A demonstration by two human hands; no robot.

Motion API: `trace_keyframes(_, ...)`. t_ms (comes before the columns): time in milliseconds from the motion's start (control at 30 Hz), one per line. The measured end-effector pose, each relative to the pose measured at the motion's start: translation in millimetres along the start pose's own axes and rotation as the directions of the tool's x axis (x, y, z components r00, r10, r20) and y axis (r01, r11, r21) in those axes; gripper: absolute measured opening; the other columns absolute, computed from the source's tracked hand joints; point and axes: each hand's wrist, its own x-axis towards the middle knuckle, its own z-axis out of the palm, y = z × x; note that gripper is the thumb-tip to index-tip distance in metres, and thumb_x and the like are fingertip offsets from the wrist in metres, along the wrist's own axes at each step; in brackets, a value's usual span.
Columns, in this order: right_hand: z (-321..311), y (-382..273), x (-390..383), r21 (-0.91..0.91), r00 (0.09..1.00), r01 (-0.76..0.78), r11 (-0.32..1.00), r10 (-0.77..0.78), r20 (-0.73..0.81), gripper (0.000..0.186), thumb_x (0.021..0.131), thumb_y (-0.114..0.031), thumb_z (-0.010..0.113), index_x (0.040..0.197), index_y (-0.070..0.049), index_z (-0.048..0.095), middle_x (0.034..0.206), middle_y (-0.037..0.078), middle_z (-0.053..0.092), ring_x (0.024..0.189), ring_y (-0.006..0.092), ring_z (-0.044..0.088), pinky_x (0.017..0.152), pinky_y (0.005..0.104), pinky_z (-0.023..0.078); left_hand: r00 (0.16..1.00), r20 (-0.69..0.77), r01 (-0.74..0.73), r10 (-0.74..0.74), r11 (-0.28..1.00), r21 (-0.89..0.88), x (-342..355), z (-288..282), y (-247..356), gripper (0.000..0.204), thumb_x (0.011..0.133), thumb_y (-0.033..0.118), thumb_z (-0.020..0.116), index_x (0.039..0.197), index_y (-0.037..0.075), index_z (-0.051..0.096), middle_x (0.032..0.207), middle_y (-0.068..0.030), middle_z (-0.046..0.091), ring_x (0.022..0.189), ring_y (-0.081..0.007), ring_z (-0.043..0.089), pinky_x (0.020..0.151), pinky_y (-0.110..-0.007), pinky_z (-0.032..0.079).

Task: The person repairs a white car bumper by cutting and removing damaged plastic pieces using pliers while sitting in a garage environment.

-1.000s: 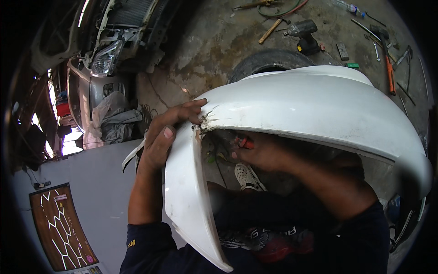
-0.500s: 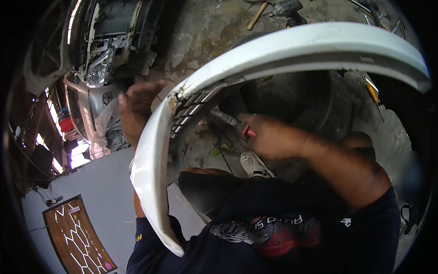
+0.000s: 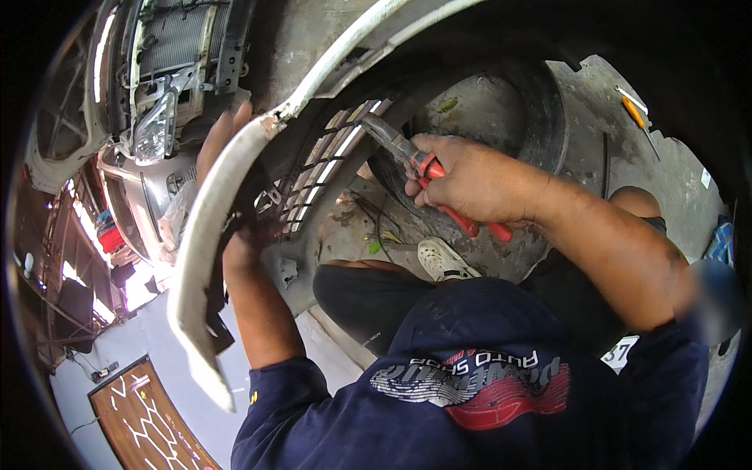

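A white car bumper (image 3: 196, 235) curves in front of me, cracked at its upper bend, with a dark slatted grille (image 3: 329, 160) inside it. My left hand (image 3: 224, 139) is around the bumper's left part; its fingers show beyond the white edge and the palm is hidden behind it. My right hand (image 3: 474, 176) is closed on red-handled pliers (image 3: 431, 168). Their metal jaws point up and left, close to the grille's right edge; whether they touch it I cannot tell.
At the upper left stands a car front with a radiator (image 3: 184, 43) and a headlight (image 3: 157, 129). An orange-handled screwdriver (image 3: 634, 113) lies on the concrete to the right. A white clog (image 3: 442, 258) is on my foot. A brown patterned panel (image 3: 149, 415) lies at the lower left.
The bumper has shifted left and tilted, showing more of the grille. My right hand has turned, bringing the pliers' jaws up. My left hand has moved up and lies further behind the bumper.
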Motion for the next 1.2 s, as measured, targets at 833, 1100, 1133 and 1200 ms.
trace_keyframes(833, 76, -49, 34, 0.241, 0.966, 0.212, 0.947, -0.166, -0.196, 0.025, 0.098, 0.002, 0.06, 0.123, -0.003, 0.058, 0.11, 0.01, 0.068, 0.085, 0.014, 0.065, 0.074, 0.0282, 0.057, 0.864, 0.502, 0.216, 0.02, 0.888, -0.407, 97, -43, -88, 0.039, 0.086, 0.011, 0.072, 0.125, 0.01, 0.072, 0.111, -0.0072, 0.075, 0.093, -0.0213, 0.073, 0.08, -0.04, 0.055)
trace_keyframes(1100, 102, -56, 55, 0.491, 0.957, 0.284, 0.823, -0.213, -0.197, 0.037, 0.104, -0.008, 0.058, 0.14, -0.002, 0.052, 0.133, 0.018, 0.067, 0.112, 0.0229, 0.069, 0.1, 0.0392, 0.058, 0.806, 0.574, 0.199, 0.141, 0.849, -0.489, 113, -37, -95, 0.033, 0.081, 0.023, 0.077, 0.112, 0.009, 0.073, 0.098, -0.0045, 0.071, 0.083, -0.0191, 0.067, 0.072, -0.038, 0.05)
trace_keyframes(1133, 101, -53, 60, 0.504, 0.954, 0.296, 0.812, -0.225, -0.198, 0.037, 0.104, -0.008, 0.058, 0.14, -0.002, 0.051, 0.133, 0.019, 0.067, 0.113, 0.0238, 0.069, 0.1, 0.0403, 0.059, 0.801, 0.579, 0.2, 0.15, 0.845, -0.496, 113, -36, -95, 0.033, 0.081, 0.024, 0.078, 0.11, 0.009, 0.074, 0.096, -0.0041, 0.07, 0.082, -0.0188, 0.066, 0.071, -0.038, 0.049)
trace_keyframes(1200, 107, -53, 67, 0.54, 0.948, 0.317, 0.78, -0.261, -0.18, 0.038, 0.105, -0.009, 0.057, 0.141, -0.002, 0.05, 0.134, 0.019, 0.067, 0.113, 0.0251, 0.069, 0.1, 0.0423, 0.059, 0.797, 0.586, 0.203, 0.15, 0.847, -0.492, 110, -43, -92, 0.033, 0.079, 0.027, 0.079, 0.106, 0.009, 0.074, 0.092, -0.0035, 0.069, 0.079, -0.0182, 0.064, 0.069, -0.037, 0.048)
